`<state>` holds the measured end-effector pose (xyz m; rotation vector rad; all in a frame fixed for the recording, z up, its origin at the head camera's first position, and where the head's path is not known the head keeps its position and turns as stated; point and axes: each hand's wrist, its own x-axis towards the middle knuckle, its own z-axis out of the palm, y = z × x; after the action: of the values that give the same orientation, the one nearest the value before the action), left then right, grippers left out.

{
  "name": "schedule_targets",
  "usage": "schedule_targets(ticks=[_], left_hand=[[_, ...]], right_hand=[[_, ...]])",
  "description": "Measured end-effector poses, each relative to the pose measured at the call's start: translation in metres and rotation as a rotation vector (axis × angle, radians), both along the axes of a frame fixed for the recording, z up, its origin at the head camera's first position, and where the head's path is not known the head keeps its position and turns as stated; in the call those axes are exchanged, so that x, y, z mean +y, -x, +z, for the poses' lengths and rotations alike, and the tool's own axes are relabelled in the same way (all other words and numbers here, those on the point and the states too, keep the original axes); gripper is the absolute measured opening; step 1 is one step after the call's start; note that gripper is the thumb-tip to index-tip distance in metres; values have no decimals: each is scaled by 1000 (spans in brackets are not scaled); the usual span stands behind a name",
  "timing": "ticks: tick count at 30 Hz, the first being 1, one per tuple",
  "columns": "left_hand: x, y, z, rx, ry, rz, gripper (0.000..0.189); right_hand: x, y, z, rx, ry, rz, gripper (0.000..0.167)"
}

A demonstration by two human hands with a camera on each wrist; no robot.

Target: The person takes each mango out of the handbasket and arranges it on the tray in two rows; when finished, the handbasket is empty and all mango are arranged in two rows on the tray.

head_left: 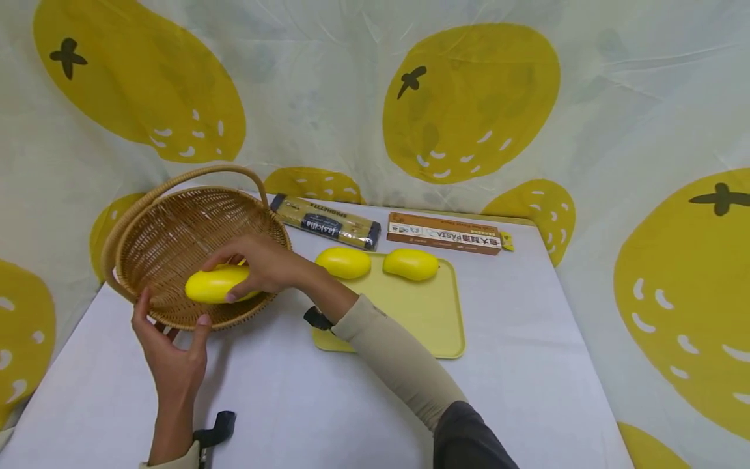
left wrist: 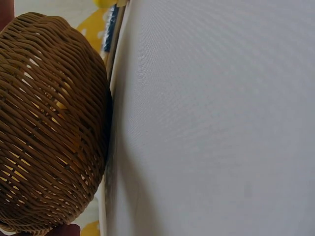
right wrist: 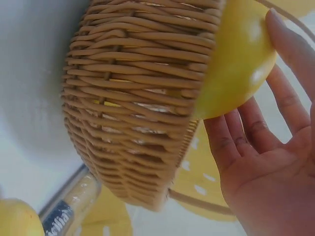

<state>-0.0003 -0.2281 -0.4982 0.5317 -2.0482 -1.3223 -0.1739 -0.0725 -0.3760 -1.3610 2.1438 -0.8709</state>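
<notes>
A brown wicker basket [head_left: 176, 228] with an arched handle stands at the left, tilted so its inside faces me. My left hand [head_left: 172, 355] holds it by the near side, thumb and fingers spread at the rim. My right hand [head_left: 260, 264] grips a yellow mango [head_left: 211, 286] over the basket's mouth, thumb on the near side. In the right wrist view the mango [right wrist: 241, 59] overlaps the woven rim, with the fingers curved behind it. The left wrist view is partly filled by the basket's woven outside [left wrist: 49, 123]; most of the left hand is hidden there.
Two more yellow mangoes, one left [head_left: 343, 262] and one right [head_left: 411, 264], lie at the far end of a pale yellow tray [head_left: 404, 326]. Behind it are a spaghetti packet [head_left: 325, 221] and a brown pasta box [head_left: 443, 233]. A fruit-print cloth [head_left: 316, 85] hangs behind the table.
</notes>
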Motion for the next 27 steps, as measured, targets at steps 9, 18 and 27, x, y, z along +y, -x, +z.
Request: schedule_targets(ticks=[9,18,27], left_hand=[[0,-1,0,7,1,5,97],[0,-2,1,21,9,-8,96],[0,-1,1,34,16,-14,96]], right_hand=[[37,-10,4,-49,227,-101,57],[78,-12,-1,-132,345,-223,58],[119,-16,-9,-175,371,-372,55]])
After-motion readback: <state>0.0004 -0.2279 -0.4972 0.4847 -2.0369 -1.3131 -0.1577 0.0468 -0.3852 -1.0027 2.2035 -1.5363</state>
